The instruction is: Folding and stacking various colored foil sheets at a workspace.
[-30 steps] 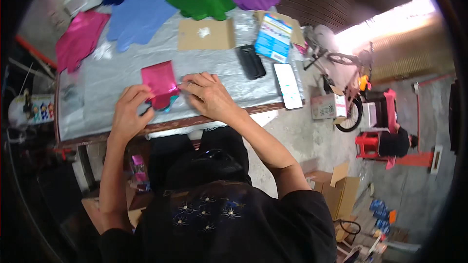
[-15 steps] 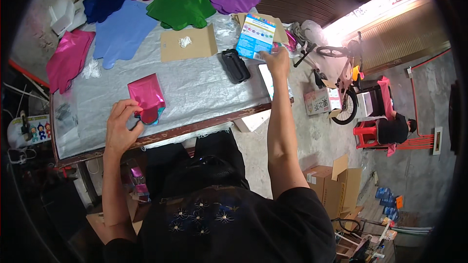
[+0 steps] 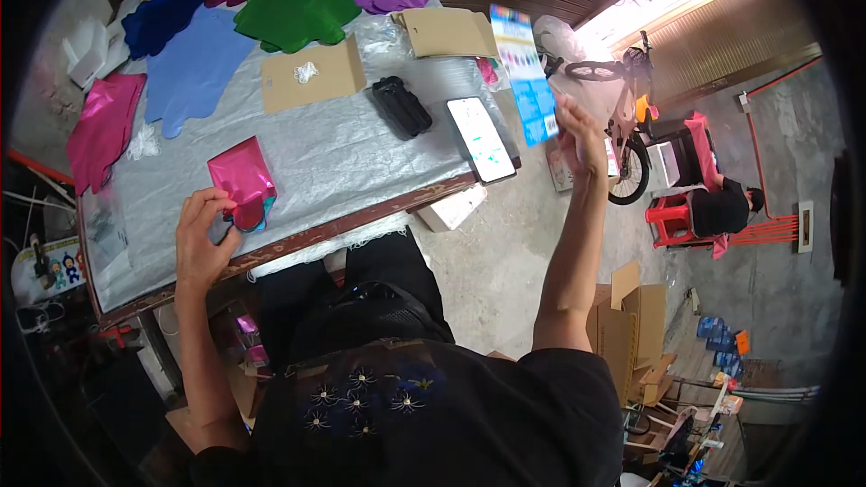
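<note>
The pink foil packet [image 3: 244,167] lies flat near the table's front edge, just beyond and right of the left hand [image 3: 200,242], whose fingertips meet its lower left side; whether they grip it, I cannot tell. The right hand [image 3: 582,137] is clamped on the lower right edge of a blue-and-white card [image 3: 525,77], raised past the table's right end. The table [image 3: 361,217] wears a silver sheet and carries 1 phone [image 3: 480,140], 1 black case [image 3: 401,106] and coloured foil sheets [image 3: 298,13]. Beyond are 1 bicycle [image 3: 629,167], cardboard boxes [image 3: 648,325] and 1 seated person [image 3: 722,212].
</note>
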Demonstrator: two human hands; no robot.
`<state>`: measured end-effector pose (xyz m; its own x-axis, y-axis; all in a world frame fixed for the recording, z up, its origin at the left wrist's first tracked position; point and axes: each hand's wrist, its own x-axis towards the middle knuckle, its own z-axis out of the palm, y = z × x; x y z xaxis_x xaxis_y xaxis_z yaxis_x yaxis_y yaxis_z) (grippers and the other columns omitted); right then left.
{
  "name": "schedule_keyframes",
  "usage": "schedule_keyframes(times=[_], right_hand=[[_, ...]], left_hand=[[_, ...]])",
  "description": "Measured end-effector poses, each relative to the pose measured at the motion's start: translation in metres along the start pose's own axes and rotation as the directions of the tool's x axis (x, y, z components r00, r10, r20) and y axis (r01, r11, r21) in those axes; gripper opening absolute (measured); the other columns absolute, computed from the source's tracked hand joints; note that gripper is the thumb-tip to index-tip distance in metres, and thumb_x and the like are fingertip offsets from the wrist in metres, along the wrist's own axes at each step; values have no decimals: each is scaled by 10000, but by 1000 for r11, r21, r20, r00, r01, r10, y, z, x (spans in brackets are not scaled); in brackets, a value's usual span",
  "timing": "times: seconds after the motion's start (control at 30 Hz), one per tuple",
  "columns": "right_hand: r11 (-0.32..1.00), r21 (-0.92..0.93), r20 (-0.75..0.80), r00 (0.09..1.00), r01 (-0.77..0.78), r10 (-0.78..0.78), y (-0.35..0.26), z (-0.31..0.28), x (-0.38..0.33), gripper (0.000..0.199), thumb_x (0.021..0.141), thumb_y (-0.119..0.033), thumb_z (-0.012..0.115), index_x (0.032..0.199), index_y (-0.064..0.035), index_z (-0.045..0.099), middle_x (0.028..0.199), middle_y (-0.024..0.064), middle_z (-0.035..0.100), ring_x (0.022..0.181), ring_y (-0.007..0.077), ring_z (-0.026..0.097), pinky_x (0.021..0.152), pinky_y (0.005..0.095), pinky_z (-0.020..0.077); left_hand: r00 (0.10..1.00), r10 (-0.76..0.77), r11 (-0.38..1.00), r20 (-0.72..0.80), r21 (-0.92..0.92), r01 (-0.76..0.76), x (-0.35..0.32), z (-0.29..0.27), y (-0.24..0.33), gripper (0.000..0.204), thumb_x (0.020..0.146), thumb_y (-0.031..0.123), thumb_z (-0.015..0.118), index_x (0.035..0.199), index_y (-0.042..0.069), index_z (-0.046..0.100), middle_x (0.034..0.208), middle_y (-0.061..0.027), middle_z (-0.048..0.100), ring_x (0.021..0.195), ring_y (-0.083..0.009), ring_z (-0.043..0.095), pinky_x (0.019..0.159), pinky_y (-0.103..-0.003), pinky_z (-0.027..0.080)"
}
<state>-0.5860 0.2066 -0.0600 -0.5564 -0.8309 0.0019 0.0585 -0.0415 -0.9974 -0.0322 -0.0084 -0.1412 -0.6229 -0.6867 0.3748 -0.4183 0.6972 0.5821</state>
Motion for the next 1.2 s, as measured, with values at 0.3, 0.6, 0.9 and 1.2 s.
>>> schedule_keyframes(times=[0.3, 0.6, 0.9, 1.2], right_hand=[[975, -115, -138, 975, -191, 175, 76, -4, -57, 203, 925, -113, 701, 1085, 11, 715, 904, 18, 711, 791, 116, 644, 718, 249, 490], [690, -723, -220, 959, -38, -178, 72, 7, -65, 221, 915, -96, 695, 1101, 24, 686, 933, 59, 703, 788, 130, 635, 721, 269, 513], [467, -521, 592, 697, 714, -405, 69, 260, -57, 438, 793, 25, 732, 1215, -58, 647, 1221, 101, 635, 1142, 260, 585, 997, 378, 462], [455, -437, 827, 546, 776, -137, 87, 353, -43, 385, 763, -101, 753, 1137, -75, 665, 1233, 84, 613, 1134, 275, 558, 946, 393, 404]], left_hand=[[997, -66, 998, 44, -13, 67, -3, -2, -1, 332, 683, -20, 684, 1010, 34, 660, 1134, -107, 630, 1076, -306, 598, 941, -387, 473], [1000, 13, 999, -12, -42, -14, 0, -1, -7, 315, 692, 8, 689, 1003, 47, 661, 1131, -101, 638, 1077, -307, 611, 942, -390, 480], [997, -75, 996, -14, -58, 74, -13, -9, -8, 289, 703, 27, 700, 989, 40, 655, 1147, -97, 659, 1069, -294, 616, 930, -391, 501], [995, -76, 995, -70, -67, 71, -11, -7, -11, 234, 726, 44, 731, 947, 30, 657, 1102, -84, 687, 1017, -293, 636, 873, -399, 530]])
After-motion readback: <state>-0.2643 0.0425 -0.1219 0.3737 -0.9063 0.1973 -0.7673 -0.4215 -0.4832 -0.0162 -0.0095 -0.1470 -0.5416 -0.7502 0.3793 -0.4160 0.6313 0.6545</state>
